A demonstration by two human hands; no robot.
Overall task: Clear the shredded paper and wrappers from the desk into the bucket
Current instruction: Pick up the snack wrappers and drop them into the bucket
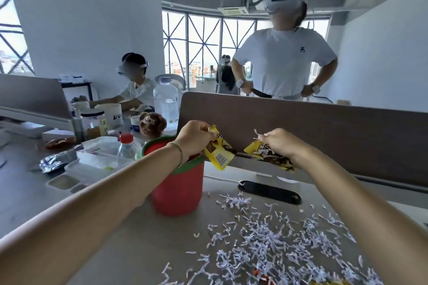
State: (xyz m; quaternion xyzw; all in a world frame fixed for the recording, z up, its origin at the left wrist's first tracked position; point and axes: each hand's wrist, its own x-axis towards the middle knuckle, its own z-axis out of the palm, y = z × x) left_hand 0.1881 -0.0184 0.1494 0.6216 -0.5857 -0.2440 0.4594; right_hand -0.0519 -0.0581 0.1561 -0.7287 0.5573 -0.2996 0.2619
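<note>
A red bucket (179,190) with a green rim stands on the desk (139,238) at centre left. My left hand (193,137) is over its right rim, shut on a yellow wrapper (220,154) that hangs just past the rim. My right hand (281,143) is further right, in front of the divider, shut on a second yellow wrapper (268,152) and a few paper shreds. Pale purple shredded paper (278,245) lies scattered over the near right of the desk. An orange scrap (260,276) shows among the shreds at the bottom edge.
A brown divider panel (324,136) runs behind the bucket. A black cable slot (269,191) sits in the desk beyond the shreds. Bottles, plastic boxes and a foil wrapper (49,164) crowd the left. A person in a white shirt (283,62) stands behind the divider.
</note>
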